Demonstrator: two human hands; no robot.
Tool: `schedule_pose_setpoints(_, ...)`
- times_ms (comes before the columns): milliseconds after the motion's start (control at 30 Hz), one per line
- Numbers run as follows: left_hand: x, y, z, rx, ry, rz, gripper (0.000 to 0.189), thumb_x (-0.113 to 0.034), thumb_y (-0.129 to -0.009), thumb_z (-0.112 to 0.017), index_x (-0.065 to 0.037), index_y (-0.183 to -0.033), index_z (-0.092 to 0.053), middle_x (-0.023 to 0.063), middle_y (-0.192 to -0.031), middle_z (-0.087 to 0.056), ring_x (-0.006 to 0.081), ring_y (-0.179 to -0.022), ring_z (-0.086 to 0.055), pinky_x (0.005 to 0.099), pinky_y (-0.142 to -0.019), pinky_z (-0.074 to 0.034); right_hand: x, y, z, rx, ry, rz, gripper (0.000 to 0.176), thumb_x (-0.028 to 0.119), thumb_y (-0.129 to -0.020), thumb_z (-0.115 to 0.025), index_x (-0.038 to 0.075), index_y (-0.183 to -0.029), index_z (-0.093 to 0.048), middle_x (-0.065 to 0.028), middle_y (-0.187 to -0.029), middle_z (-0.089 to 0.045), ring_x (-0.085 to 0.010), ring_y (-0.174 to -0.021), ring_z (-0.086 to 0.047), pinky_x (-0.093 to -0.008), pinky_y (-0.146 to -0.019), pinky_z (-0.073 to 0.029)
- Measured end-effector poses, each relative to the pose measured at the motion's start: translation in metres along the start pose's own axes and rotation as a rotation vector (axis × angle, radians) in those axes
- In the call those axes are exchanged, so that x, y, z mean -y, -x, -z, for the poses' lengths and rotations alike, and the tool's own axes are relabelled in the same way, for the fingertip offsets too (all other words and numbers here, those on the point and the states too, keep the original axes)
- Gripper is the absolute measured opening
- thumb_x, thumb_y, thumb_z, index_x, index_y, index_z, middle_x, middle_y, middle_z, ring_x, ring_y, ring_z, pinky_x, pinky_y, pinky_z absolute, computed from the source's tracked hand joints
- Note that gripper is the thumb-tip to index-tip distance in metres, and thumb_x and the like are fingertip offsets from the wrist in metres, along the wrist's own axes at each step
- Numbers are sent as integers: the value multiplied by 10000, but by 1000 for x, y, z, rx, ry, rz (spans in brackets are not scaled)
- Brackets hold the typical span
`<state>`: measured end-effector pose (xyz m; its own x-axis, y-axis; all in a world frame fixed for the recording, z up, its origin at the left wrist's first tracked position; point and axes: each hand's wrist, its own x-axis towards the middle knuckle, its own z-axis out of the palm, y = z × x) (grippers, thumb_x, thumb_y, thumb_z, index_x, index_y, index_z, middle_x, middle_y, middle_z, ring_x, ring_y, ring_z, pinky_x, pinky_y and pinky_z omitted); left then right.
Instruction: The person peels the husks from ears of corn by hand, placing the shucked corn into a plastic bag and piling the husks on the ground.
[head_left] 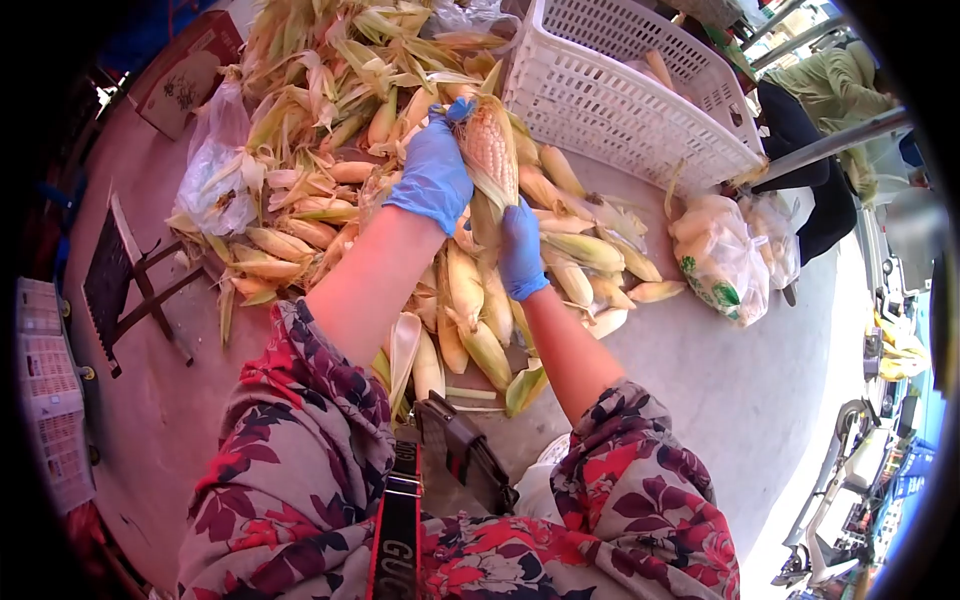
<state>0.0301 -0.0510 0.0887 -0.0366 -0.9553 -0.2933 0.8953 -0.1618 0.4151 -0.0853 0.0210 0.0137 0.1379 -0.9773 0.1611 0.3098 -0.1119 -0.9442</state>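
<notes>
Between my two gloved hands is an ear of corn with its kernels bared on the upper side and husk hanging below. My left hand, in a blue glove, is closed at the ear's upper left side. Lower down, my right hand, also in a blue glove, is wrapped round the husk at the ear's bottom end. Beneath and around both hands lies a pile of corn ears, most still in pale husks. Loose husks are heaped behind on the upper left.
A white perforated crate stands at the upper right, plastic bags beside it. To the left are a folding stool, a cardboard box and a clear bag. Another person is at the far upper right.
</notes>
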Motion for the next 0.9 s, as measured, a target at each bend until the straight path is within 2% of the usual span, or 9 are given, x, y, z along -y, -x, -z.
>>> schedule_pose_setpoints(167,5,-20,12,-189,80,-228,347,-345,-936,-438,-103,-703,-524,-15,-665,-538,87,-576,-478,223,-560,-407,14,-12,-8,-188,401,261,542,340,-850,-542,-43,-1215,-426,-149,-1171,-490,-190,-1066,-459,-312,-929,-363)
schedule_pose_setpoints(267,24,-3,18,-26,-477,-509,339,-315,-954,-405,-100,-721,-524,-16,-641,-521,91,-546,-459,216,-538,-401,38,-27,-22,-186,177,165,554,330,-834,-596,-42,-1212,-438,-131,-1140,-514,-158,-1022,-474,-288,-908,-377)
schedule_pose_setpoints(400,56,0,35,-137,-387,-380,317,-278,-961,-398,-74,-749,-517,-7,-634,-535,77,-520,-440,220,-500,-387,16,-51,-1,-351,11,-177,418,320,-810,-648,-32,-1020,-568,-80,-854,-612,-137,-716,-568,-248,-661,-471)
schedule_pose_setpoints(433,59,5,32,-160,-329,-358,313,-279,-956,-414,-68,-752,-523,4,-640,-552,67,-511,-427,214,-486,-371,17,-54,-2,-446,-290,-219,354,305,-808,-649,-18,-941,-589,-79,-737,-607,-166,-599,-562,-291,-545,-477)
schedule_pose_setpoints(533,48,40,38,14,-473,-154,306,-280,-950,-431,-72,-750,-534,9,-637,-557,57,-493,-400,203,-477,-351,-2,-75,65,-449,-547,-540,382,354,-867,-520,-21,-920,-569,-103,-637,-543,-225,-510,-515,-337,-491,-467)
schedule_pose_setpoints(667,57,76,36,56,-618,-24,309,-272,-949,-439,-59,-755,-553,9,-631,-563,47,-472,-376,190,-455,-320,-12,-95,130,-344,-753,-521,384,409,-868,-442,31,-843,-506,-107,-642,-517,-228,-531,-494,-379,-502,-462)
schedule_pose_setpoints(800,57,69,29,109,-1040,-110,342,-336,-859,-597,-1,-918,-558,48,-754,-578,87,-619,-517,203,-605,-448,64,-72,101,-383,-624,-300,389,415,-853,-458,29,-834,-503,-99,-647,-520,-230,-555,-504,-377,-563,-474)
schedule_pose_setpoints(833,55,61,36,287,-1164,-279,471,-333,-765,-702,25,-1029,-547,89,-887,-588,119,-792,-560,241,-754,-471,70,-70,100,-349,-583,-251,431,454,-838,-483,25,-845,-524,-91,-657,-535,-236,-559,-523,-385,-576,-485)
schedule_pose_setpoints(900,57,50,35,474,-1567,-504,508,-304,-740,-715,1,-1100,-526,81,-952,-578,120,-852,-543,260,-777,-459,76,-63,86,-265,-605,-213,462,477,-825,-501,19,-864,-541,-92,-671,-550,-235,-572,-541,-383,-589,-494)
